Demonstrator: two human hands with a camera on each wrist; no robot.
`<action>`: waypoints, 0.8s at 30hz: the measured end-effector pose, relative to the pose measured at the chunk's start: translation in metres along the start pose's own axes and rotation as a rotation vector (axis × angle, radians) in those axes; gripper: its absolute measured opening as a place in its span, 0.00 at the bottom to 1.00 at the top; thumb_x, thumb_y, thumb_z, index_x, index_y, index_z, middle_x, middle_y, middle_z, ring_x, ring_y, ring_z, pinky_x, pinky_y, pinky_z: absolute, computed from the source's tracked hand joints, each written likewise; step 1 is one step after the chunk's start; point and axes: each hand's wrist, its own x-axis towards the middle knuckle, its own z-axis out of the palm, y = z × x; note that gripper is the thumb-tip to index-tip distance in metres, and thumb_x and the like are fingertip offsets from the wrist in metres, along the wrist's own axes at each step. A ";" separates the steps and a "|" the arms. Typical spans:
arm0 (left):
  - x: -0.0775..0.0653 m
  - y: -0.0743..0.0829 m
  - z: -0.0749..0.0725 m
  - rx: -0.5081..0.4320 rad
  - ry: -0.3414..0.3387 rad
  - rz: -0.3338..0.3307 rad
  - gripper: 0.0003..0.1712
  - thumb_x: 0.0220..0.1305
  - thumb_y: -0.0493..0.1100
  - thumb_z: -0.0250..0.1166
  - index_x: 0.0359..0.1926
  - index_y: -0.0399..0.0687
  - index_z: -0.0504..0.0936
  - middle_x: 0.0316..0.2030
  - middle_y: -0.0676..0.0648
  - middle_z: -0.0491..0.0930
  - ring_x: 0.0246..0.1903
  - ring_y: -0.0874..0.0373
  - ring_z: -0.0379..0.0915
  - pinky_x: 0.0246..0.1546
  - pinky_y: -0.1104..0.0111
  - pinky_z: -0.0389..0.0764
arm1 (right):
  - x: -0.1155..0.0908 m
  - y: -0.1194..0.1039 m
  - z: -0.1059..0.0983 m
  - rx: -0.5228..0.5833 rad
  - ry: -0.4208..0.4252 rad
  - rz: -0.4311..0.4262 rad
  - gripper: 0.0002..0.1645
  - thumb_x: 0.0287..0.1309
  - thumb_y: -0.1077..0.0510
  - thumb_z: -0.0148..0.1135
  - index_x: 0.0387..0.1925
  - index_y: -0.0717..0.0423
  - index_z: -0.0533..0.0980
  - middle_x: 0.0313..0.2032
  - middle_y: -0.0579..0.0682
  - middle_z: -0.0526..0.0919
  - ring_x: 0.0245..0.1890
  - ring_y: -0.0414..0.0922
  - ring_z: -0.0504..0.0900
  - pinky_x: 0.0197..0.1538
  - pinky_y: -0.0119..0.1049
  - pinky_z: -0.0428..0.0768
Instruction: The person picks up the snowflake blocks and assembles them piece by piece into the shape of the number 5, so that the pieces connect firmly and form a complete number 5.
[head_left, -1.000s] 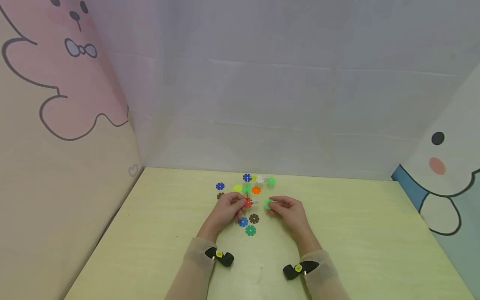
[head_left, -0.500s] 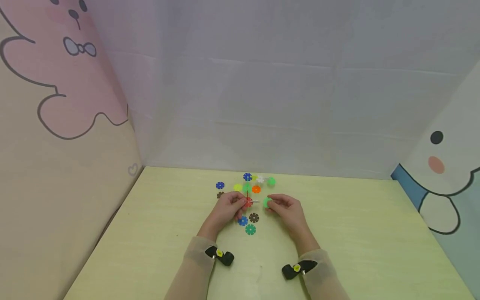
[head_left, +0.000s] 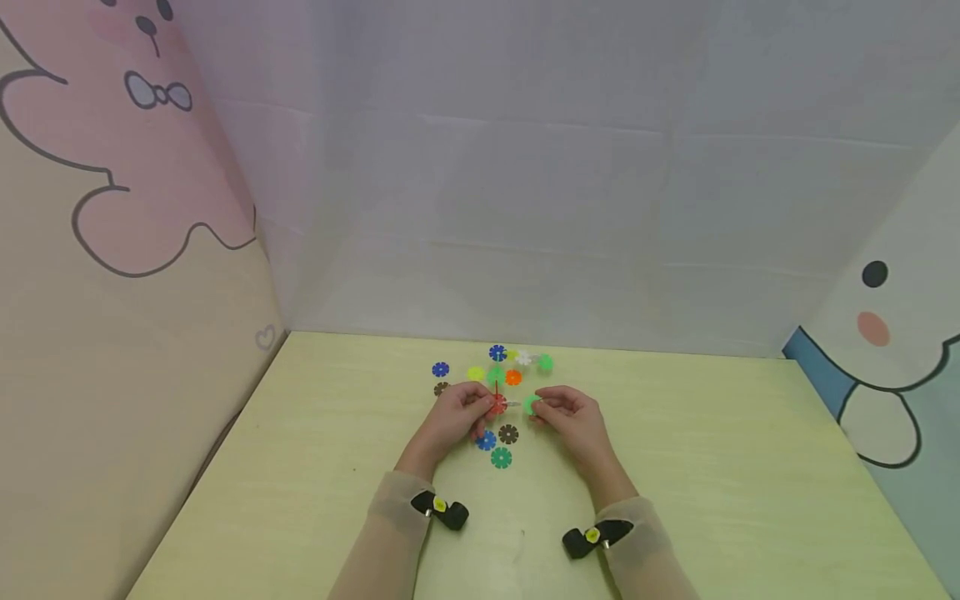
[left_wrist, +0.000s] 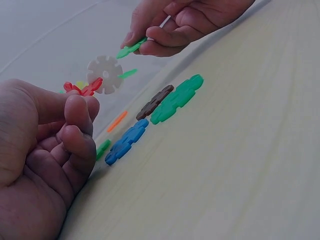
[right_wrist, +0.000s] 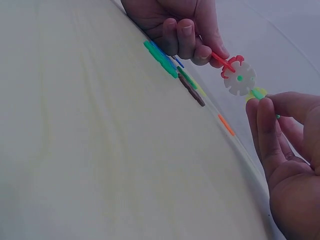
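Observation:
My left hand pinches a red notched plastic disc between thumb and fingers. Joined to it are a second red piece standing on edge and a white notched disc, which the left wrist view shows nearly face-on. Just right of this cluster, my right hand holds a light green notched disc by its edge. In the right wrist view the green disc comes close to the white disc's rim. Both hands are raised over the table. Fingers partly hide the held pieces.
On the table below the hands lie a blue disc, a brown disc and a darker green disc. Behind are several more, including an orange disc and a joined group with a white disc. A curtain backs the table.
My right hand has moved slightly left with the light green disc, narrowing the gap to the red and white cluster. The left hand stays almost in place.

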 end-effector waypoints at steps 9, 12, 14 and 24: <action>0.000 -0.001 0.000 0.012 0.002 0.000 0.09 0.83 0.41 0.64 0.44 0.40 0.85 0.31 0.47 0.83 0.21 0.59 0.75 0.24 0.70 0.78 | 0.000 0.000 0.001 -0.004 -0.009 0.001 0.13 0.69 0.70 0.72 0.53 0.68 0.84 0.41 0.57 0.90 0.40 0.47 0.91 0.49 0.38 0.90; 0.000 0.000 0.000 0.018 0.003 -0.002 0.08 0.83 0.40 0.63 0.45 0.41 0.86 0.31 0.47 0.83 0.21 0.59 0.75 0.24 0.70 0.78 | 0.000 -0.001 0.001 -0.018 -0.011 -0.001 0.13 0.69 0.70 0.72 0.53 0.69 0.84 0.42 0.58 0.90 0.39 0.46 0.91 0.49 0.37 0.90; 0.000 0.000 0.000 0.019 0.003 -0.005 0.08 0.83 0.39 0.63 0.45 0.41 0.86 0.31 0.47 0.83 0.21 0.59 0.75 0.24 0.70 0.78 | -0.001 -0.001 0.002 -0.028 -0.010 -0.003 0.14 0.69 0.69 0.72 0.54 0.69 0.83 0.42 0.58 0.90 0.39 0.46 0.91 0.48 0.37 0.90; -0.001 -0.001 0.000 0.014 0.001 -0.007 0.08 0.83 0.39 0.63 0.45 0.40 0.86 0.31 0.47 0.83 0.21 0.60 0.75 0.23 0.70 0.78 | -0.001 -0.001 0.004 -0.028 0.001 -0.008 0.13 0.69 0.70 0.71 0.53 0.68 0.84 0.42 0.57 0.89 0.40 0.48 0.90 0.48 0.39 0.90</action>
